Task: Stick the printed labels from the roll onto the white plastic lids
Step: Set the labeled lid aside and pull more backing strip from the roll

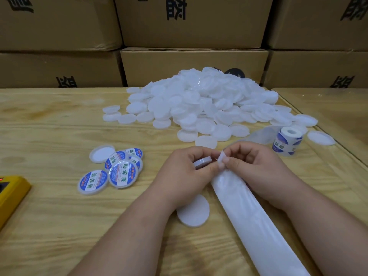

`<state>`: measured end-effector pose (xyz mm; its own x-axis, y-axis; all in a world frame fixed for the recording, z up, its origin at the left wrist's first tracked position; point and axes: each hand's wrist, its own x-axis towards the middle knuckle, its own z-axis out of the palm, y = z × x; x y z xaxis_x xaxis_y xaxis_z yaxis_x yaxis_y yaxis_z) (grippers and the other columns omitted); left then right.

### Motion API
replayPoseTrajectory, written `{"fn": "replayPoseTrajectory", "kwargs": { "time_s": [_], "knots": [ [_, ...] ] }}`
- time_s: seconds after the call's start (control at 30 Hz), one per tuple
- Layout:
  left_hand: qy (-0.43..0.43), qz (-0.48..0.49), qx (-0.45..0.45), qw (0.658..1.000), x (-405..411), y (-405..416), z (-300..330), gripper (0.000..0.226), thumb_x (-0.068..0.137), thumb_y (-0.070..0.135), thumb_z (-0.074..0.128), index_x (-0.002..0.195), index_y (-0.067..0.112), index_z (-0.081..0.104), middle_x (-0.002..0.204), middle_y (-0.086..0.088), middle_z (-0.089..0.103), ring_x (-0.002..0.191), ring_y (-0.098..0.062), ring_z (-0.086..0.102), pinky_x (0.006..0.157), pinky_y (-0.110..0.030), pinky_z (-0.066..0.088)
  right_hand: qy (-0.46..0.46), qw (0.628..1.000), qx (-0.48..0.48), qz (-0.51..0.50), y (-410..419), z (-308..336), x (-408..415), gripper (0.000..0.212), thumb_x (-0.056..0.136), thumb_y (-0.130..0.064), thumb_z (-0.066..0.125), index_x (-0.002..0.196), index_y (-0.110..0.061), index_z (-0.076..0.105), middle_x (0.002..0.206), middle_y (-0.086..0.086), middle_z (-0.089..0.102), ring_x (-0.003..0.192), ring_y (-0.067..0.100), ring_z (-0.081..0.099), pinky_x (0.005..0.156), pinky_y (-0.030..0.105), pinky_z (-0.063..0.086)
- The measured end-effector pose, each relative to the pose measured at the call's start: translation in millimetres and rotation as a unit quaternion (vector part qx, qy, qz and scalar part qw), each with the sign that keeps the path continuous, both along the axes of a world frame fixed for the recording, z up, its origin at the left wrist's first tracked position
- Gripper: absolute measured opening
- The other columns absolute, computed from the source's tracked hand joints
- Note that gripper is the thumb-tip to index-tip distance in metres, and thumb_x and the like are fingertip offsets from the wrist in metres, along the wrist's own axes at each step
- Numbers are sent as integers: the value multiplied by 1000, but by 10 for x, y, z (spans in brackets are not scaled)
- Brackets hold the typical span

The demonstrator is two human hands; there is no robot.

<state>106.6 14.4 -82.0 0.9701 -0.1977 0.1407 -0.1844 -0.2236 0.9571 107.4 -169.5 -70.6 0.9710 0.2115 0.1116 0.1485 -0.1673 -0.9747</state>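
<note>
Now lid (202,162) between left fingers (207,169)

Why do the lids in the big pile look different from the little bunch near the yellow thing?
The big pile of lids is plain white and heaped high; most of the little bunch of lids wear blue and white printed labels and lie nearly flat. The pile holds far more. Both are round white plastic lids.

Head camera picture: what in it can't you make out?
- Lid in left hand: top face hidden by fingers.
- Label at right hand: hidden by backing strip.
- Yellow device: cut off by left edge.
- Black object: hidden behind lid pile.
</note>
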Motion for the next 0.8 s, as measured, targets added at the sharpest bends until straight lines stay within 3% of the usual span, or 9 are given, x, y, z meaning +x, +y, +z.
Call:
{"fn": "replayPoseTrajectory", "kwargs": {
  "time_s": [0.07, 0.2, 0.33, 0.47, 0.57, 0.7, 0.8],
  "knots": [
    [6, 16, -2, 1000, 8, 13, 17, 9, 86, 37, 74, 95, 39, 78, 96, 19, 77, 93, 1, 71, 84, -24, 57, 4, 1000, 14, 1, -13, -11, 12, 11, 93, -7, 70, 88, -15, 75, 78, 3, 70, 73, 11, 64, 65, 20, 51],
    [10, 73, -35, 997, 29, 4, 37, 17, 88, 25, 74, 90, 41, 76, 85, 17, 76, 71, 0, 67, 62, -11, 50, -7, 1000, 8, -14, -25, -47, 48, 27, 88, -4, 63, 90, -30, 71, 73, 3, 60, 70, 20, 54, 63, 30, 46],
    [32, 154, -131, 979, 55, 4, 65, 25, 87, 14, 67, 90, 37, 75, 72, 4, 72, 63, -6, 64, 58, -22, 51, -1, 999, 38, -39, -27, -56, 70, 35, 71, -12, 53, 91, -36, 68, 71, 8, 50, 68, 26, 44, 66, 40, 38],
    [54, 163, -169, 970, 58, 30, 86, 27, 90, 12, 62, 85, 33, 78, 71, 13, 71, 65, -4, 67, 54, -18, 50, -41, 994, 39, -96, -26, -91, 77, 33, 77, -5, 55, 95, -31, 67, 68, 0, 46, 61, 18, 39, 53, 24, 36],
    [52, 136, -152, 978, 40, 23, 82, 23, 89, 16, 65, 86, 34, 79, 71, 14, 71, 65, -3, 67, 54, -15, 49, -110, 986, 13, -121, 1, -92, 71, 42, 87, 5, 60, 93, -36, 66, 73, -12, 52, 64, 8, 47, 55, 18, 41],
    [49, 103, -130, 985, 26, 14, 84, 18, 77, 32, 64, 86, 35, 79, 75, 12, 73, 68, -4, 68, 59, -13, 50, -174, 978, -29, -114, 69, -66, 42, 30, 80, -16, 67, 94, -42, 67, 84, -21, 54, 66, 5, 51, 58, 17, 43],
    [49, 88, -136, 986, 31, 11, 82, 19, 76, 33, 64, 86, 32, 80, 76, 10, 73, 69, -5, 68, 61, -14, 50, -195, 972, -67, -116, 81, -68, 42, 26, 79, -22, 68, 94, -43, 68, 91, -19, 56, 69, 10, 55, 64, 16, 45]
  ]
}}
